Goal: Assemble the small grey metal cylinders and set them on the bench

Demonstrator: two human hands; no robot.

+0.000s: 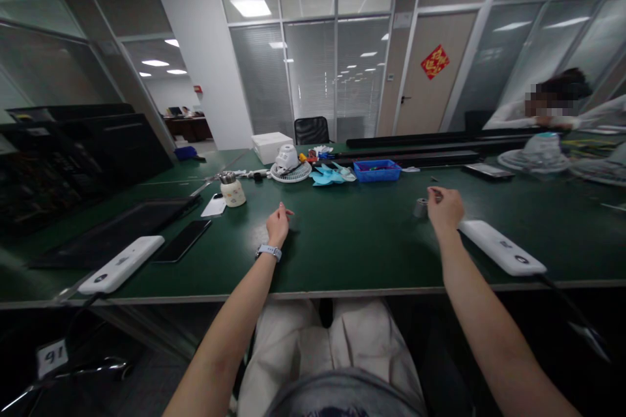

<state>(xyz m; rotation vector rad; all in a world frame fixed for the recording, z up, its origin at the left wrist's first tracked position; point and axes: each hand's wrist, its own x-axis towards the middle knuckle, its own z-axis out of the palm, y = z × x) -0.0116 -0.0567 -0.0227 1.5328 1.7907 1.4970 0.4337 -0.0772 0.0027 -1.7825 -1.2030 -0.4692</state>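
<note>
My left hand (pixel 278 227), with a watch (pixel 268 251) on its wrist, rests near the middle of the green table. Its fingers are curled closed, and whatever may be in them is too small to make out. Further right, my right hand (pixel 446 208) is raised slightly above the table with thumb and fingers pinched together. Anything between those fingertips is hidden. A small grey metal cylinder (pixel 420 208) stands just left of the right hand; I cannot tell whether they touch.
White power banks (pixel 503 246) lie at both sides. A phone (pixel 188 241) and a cream jar (pixel 233 190) are on the left. Toward the back are a white fan part (pixel 288 166), light-blue fan blades (pixel 328 174) and a blue tray (pixel 376 170). A person (pixel 552 104) leans at the far right.
</note>
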